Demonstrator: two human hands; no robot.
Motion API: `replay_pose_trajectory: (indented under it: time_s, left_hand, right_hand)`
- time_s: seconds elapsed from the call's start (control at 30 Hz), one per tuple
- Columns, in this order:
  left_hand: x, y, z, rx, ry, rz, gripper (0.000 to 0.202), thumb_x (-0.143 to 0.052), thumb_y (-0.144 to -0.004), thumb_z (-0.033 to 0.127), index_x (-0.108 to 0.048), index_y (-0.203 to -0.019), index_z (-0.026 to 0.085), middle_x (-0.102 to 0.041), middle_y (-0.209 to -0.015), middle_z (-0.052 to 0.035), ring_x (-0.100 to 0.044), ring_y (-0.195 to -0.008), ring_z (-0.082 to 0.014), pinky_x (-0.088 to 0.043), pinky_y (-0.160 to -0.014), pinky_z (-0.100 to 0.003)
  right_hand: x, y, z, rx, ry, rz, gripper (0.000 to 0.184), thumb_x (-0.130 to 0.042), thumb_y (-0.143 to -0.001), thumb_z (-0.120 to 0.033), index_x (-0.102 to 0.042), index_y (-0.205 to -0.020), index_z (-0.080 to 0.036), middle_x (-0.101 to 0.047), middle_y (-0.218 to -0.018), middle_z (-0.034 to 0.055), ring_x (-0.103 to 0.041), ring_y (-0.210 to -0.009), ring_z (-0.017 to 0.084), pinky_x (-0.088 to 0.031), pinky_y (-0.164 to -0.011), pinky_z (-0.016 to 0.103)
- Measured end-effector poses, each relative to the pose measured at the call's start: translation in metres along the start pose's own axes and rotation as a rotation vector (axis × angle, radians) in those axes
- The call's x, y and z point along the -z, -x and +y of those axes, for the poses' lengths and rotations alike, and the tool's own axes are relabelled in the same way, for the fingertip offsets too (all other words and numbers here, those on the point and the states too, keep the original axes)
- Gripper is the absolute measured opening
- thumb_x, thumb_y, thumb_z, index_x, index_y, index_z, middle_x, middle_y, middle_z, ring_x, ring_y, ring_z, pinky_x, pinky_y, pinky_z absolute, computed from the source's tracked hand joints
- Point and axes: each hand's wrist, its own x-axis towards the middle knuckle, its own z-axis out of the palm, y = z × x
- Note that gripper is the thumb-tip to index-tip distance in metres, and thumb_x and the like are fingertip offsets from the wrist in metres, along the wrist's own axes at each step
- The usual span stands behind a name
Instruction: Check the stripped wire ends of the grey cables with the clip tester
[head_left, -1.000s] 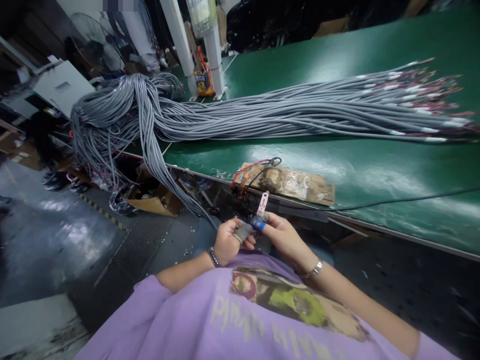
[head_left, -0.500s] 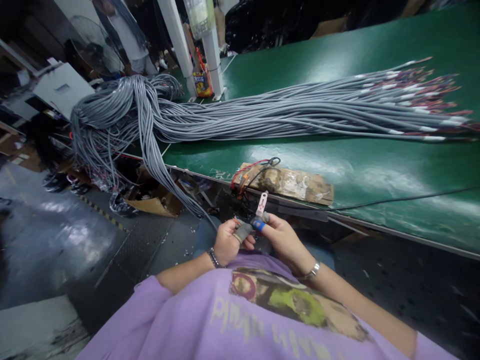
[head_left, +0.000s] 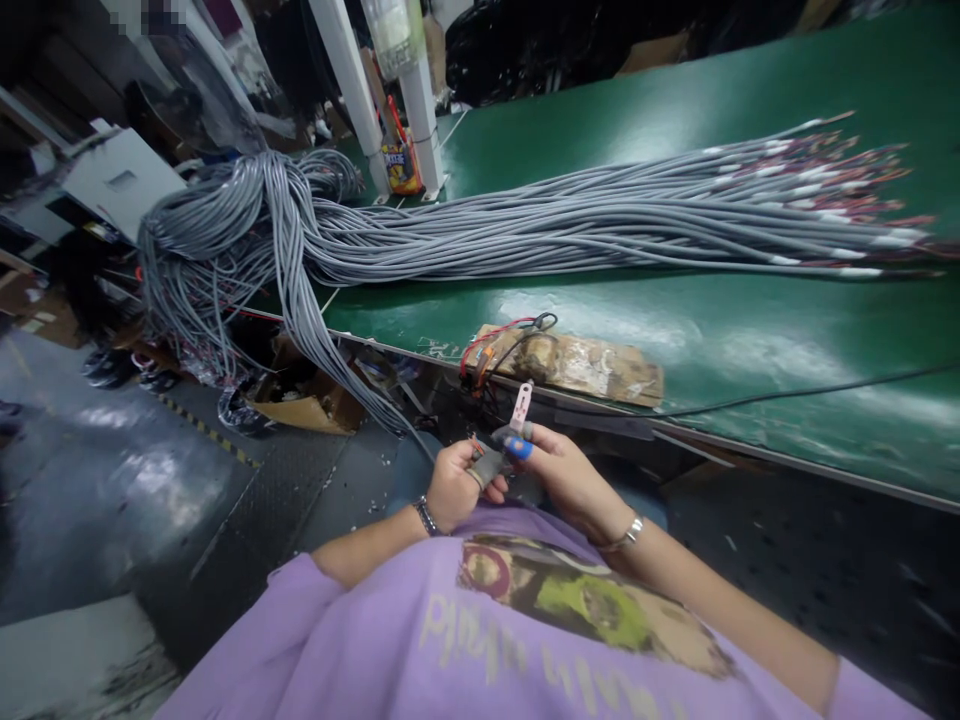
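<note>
My left hand point(head_left: 454, 483) is closed around the end of a grey cable point(head_left: 352, 385) that hangs down from the table; short coloured wire tips show above the fist, and a grey cot covers one finger. My right hand point(head_left: 564, 472), with a blue cot on the thumb, pinches a small pink-and-silver blade tool point(head_left: 520, 405) held upright against the cable end. Both hands sit close together above my lap, just below the edge of the green table point(head_left: 720, 340).
A thick bundle of grey cables point(head_left: 525, 225) lies across the green table and spills over its left end to the floor. A taped cardboard pad point(head_left: 592, 365) with red and black wires sits at the table edge. White posts point(head_left: 420, 95) stand behind; cardboard boxes point(head_left: 300, 400) lie underneath.
The hands stay together in nearly the same spot; only the view shifts slightly. A person in the far background has moved.
</note>
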Motion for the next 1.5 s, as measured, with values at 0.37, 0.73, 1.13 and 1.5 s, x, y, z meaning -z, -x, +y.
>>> replay_pose_trajectory:
  time_s: [0.37, 0.73, 1.13, 1.5]
  left_hand:
    - [-0.001, 0.0, 0.002, -0.001, 0.024, 0.039, 0.052, -0.075, -0.053, 0.064, -0.052, -0.062, 0.017, -0.059, -0.045, 0.0006, -0.051, -0.034, -0.0097, -0.04, -0.036, -0.021]
    - [-0.004, 0.004, 0.029, 0.115, 0.119, -0.081, 0.051, -0.08, -0.045, 0.058, -0.058, -0.059, 0.015, -0.056, -0.04, 0.0, -0.046, -0.03, -0.0086, -0.035, -0.032, -0.02]
    - [-0.011, -0.01, 0.039, 0.107, 0.169, -0.168, 0.048, -0.079, -0.048, 0.056, -0.056, -0.06, 0.016, -0.056, -0.042, 0.0006, -0.043, -0.03, -0.0078, -0.031, -0.032, -0.02]
    - [-0.012, -0.011, 0.03, 0.163, 0.161, -0.142, 0.048, -0.079, -0.047, 0.054, -0.055, -0.059, 0.016, -0.054, -0.041, 0.001, -0.042, -0.03, -0.0077, -0.031, -0.033, -0.02]
  right_hand:
    - [0.003, -0.002, 0.015, 0.09, 0.078, 0.09, 0.045, -0.075, -0.059, -0.061, -0.057, -0.065, -0.02, -0.056, -0.056, -0.0024, -0.046, -0.053, 0.012, -0.037, -0.055, 0.027]
    - [0.015, -0.015, 0.0, -0.01, -0.224, -0.011, 0.048, -0.07, -0.064, -0.065, -0.064, -0.07, -0.018, -0.058, -0.064, 0.0005, -0.046, -0.054, 0.011, -0.04, -0.053, 0.026]
    - [0.003, -0.026, -0.007, 0.206, 0.006, 0.168, 0.059, -0.058, -0.061, -0.081, -0.053, -0.057, -0.022, -0.05, -0.053, -0.0009, -0.043, -0.052, 0.014, -0.037, -0.052, 0.029]
    - [0.003, -0.037, -0.001, 0.055, -0.413, 0.102, 0.048, -0.085, -0.045, -0.058, -0.067, -0.065, -0.019, -0.06, -0.06, -0.0011, -0.048, -0.055, 0.012, -0.042, -0.055, 0.026]
